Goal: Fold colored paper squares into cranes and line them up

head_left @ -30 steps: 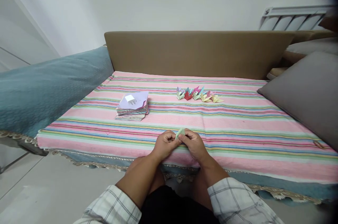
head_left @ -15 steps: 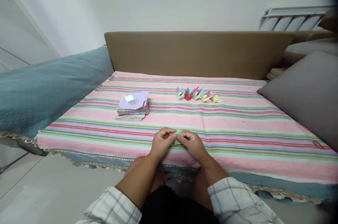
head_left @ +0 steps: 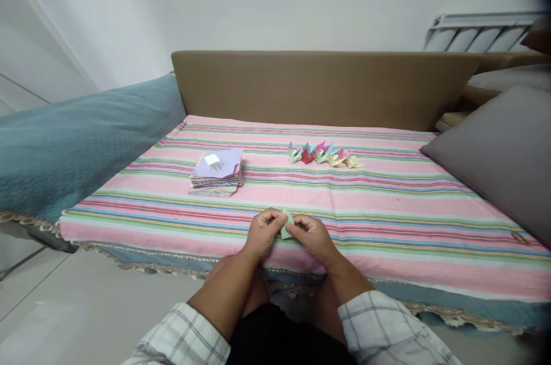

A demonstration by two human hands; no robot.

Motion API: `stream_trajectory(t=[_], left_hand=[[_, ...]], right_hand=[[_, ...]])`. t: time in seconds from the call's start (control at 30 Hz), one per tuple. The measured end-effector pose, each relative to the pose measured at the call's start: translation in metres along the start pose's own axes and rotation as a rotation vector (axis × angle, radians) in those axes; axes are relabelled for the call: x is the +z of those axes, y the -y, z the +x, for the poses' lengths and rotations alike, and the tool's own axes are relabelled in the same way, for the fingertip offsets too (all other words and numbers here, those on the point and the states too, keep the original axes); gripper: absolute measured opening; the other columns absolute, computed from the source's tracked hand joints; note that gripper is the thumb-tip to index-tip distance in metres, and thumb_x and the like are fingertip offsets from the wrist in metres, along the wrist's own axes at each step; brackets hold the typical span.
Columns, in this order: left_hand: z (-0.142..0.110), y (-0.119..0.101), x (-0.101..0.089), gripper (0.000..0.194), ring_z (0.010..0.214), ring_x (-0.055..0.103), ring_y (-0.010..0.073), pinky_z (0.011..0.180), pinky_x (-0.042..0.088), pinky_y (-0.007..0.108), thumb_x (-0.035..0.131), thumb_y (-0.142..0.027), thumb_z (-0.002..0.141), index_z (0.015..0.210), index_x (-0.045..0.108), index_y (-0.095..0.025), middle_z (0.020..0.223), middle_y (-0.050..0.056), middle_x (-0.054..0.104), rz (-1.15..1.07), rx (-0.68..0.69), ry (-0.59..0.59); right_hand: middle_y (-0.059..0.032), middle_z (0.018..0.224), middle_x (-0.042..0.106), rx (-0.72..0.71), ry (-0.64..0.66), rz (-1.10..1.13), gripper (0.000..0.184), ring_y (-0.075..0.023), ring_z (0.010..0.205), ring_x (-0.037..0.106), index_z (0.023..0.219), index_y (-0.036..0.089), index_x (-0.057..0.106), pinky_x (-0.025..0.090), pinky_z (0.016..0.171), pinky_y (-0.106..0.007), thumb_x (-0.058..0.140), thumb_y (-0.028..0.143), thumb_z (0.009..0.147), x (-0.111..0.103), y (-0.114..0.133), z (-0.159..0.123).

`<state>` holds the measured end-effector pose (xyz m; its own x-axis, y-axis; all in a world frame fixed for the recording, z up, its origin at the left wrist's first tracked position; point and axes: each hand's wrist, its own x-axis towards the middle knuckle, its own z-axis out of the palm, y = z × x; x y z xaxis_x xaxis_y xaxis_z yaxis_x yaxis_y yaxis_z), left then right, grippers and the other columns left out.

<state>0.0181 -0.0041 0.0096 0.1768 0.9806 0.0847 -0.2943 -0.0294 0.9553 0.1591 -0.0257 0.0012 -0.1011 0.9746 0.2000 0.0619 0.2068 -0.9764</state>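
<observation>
A small folded piece of light green paper (head_left: 286, 229) is pinched between my two hands, just above the front of the striped cloth. My left hand (head_left: 263, 233) grips its left side with thumb and forefinger. On the other side, my right hand (head_left: 313, 237) holds it, the thumb pressed on its face. Fingers cover part of the folds. Farther back lie several folded paper cranes (head_left: 322, 154) in red, pink, yellow, pale green and blue, grouped close together. To the left is a stack of coloured paper sheets (head_left: 215, 184).
A white plug adapter (head_left: 212, 161) rests on top of the stack. The striped cloth (head_left: 370, 204) covers the sofa seat, with a brown backrest (head_left: 322, 89) behind. A grey cushion (head_left: 503, 152) leans at the right, and a blue covered armrest (head_left: 99, 129) stands left.
The green paper has shifted slightly left and turned in my fingers, showing more of its lower part. Both hands keep their pinch; the cranes and stack stay put.
</observation>
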Motion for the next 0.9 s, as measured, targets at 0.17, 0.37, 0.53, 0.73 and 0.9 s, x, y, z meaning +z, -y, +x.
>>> stream_trajectory(t=[0.17,0.37,0.53,0.73,0.9], left_hand=[[-0.0008,-0.0027,0.0013,0.027,0.064,0.05,0.0105,0.062,0.039,0.022,0.076,-0.038,0.062,0.062,0.063,-0.014,0.065,-0.001,0.056,0.077,0.013,0.099],[0.0019,0.0016,-0.0005,0.029,0.055,0.043,0.0073,0.056,0.035,0.021,0.075,-0.036,0.064,0.053,0.059,-0.014,0.056,-0.004,0.048,-0.057,-0.01,0.0],[0.0021,0.0046,-0.0008,0.031,0.052,0.043,0.0071,0.052,0.033,0.021,0.077,-0.037,0.06,0.054,0.058,-0.013,0.053,-0.004,0.049,-0.195,-0.111,-0.031],[0.0026,0.0056,-0.0003,0.03,0.054,0.047,0.0079,0.054,0.036,0.022,0.079,-0.038,0.059,0.058,0.062,-0.013,0.055,-0.002,0.054,-0.263,-0.151,-0.051],[0.0043,0.001,-0.0017,0.044,0.056,0.05,0.008,0.054,0.036,0.02,0.083,-0.039,0.051,0.083,0.066,-0.014,0.065,-0.001,0.059,-0.26,-0.167,-0.004]], right_hand=[[0.0033,0.057,0.046,0.003,-0.013,-0.099,0.032,-0.01,0.054,0.04,0.064,0.018,0.056,0.033,0.051,-0.023,0.059,0.048,0.075,0.0033,0.0014,-0.0018],[0.0061,0.056,0.039,0.005,0.064,-0.214,0.027,-0.0085,0.052,0.033,0.069,0.018,0.055,0.029,0.048,-0.022,0.062,0.044,0.072,0.0053,0.0022,0.0001],[0.0048,0.056,0.042,0.032,0.116,-0.204,0.03,-0.0093,0.055,0.037,0.06,0.018,0.053,0.03,0.052,-0.022,0.06,0.043,0.075,0.0059,-0.0002,0.0016],[0.0052,0.055,0.044,0.035,0.097,-0.168,0.03,-0.009,0.054,0.038,0.059,0.017,0.054,0.031,0.052,-0.022,0.063,0.042,0.074,0.0074,-0.0056,0.0002],[0.0038,0.056,0.053,0.061,0.012,-0.039,0.03,-0.0104,0.054,0.047,0.062,0.018,0.055,0.037,0.053,-0.023,0.066,0.044,0.071,0.0077,-0.0012,-0.0004]])
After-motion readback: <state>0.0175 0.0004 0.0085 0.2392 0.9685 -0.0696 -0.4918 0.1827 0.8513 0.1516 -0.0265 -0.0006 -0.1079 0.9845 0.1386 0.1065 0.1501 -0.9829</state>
